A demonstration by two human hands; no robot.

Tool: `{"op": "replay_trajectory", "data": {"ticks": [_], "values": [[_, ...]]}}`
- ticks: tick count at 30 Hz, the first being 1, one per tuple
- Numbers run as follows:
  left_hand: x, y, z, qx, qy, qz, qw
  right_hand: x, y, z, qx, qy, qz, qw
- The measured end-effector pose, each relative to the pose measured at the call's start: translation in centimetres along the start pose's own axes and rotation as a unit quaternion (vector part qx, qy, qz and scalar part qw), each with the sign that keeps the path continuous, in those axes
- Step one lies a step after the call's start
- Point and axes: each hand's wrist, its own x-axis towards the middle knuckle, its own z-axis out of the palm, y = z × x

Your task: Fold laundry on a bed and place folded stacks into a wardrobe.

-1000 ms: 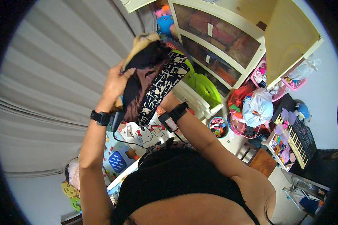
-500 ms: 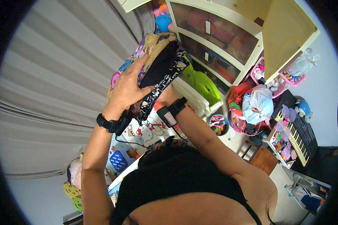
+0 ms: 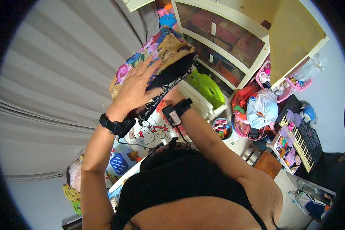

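Note:
A stack of folded clothes [image 3: 172, 46] is held up in front of me, left of the drawer cabinet. Its top piece is tan with pink, purple and blue flowers; below lie black cloth and a black-and-white patterned edge. My left hand [image 3: 136, 88] rests flat across the top, fingers stretched out and slightly apart, thumb toward the near edge. From below, my right hand [image 3: 173, 96] supports the stack; its fingers are hidden under the cloth. Each wrist wears a black strap with a small box.
A cream cabinet [image 3: 243, 76] with dark-fronted drawers stands ahead, its upper door [image 3: 295, 38] swung open. Green plastic [image 3: 211, 90] sits in a pulled-out lower drawer. Bags [image 3: 262, 107], a toy tub [image 3: 222, 128] and a keyboard [image 3: 301, 142] fill the right; a grey curtain [image 3: 57, 76] hangs left.
The stack has tipped so more of its flowered top shows, and it has shifted slightly right. My left hand's fingers have spread flatter over it.

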Motion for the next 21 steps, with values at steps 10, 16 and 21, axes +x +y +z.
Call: {"op": "replay_trajectory", "data": {"ticks": [10, 16, 21], "values": [[-0.2, -4.1, 4.4, 0.058, -0.005, -0.123, 0.991, -0.4, 0.8, -1.0, 0.083, -0.028, 0.114, 0.99], [0.0, -5.9, 7.2, -0.001, -0.034, -0.15, 0.988, -2.2, 3.6, -3.3, 0.225, 0.007, 0.231, 0.947], [-3.0, -8.2, 6.7, -0.005, 0.128, -0.199, 0.972, -2.2, 6.1, -7.0, 0.314, 0.058, 0.291, 0.902]]}}
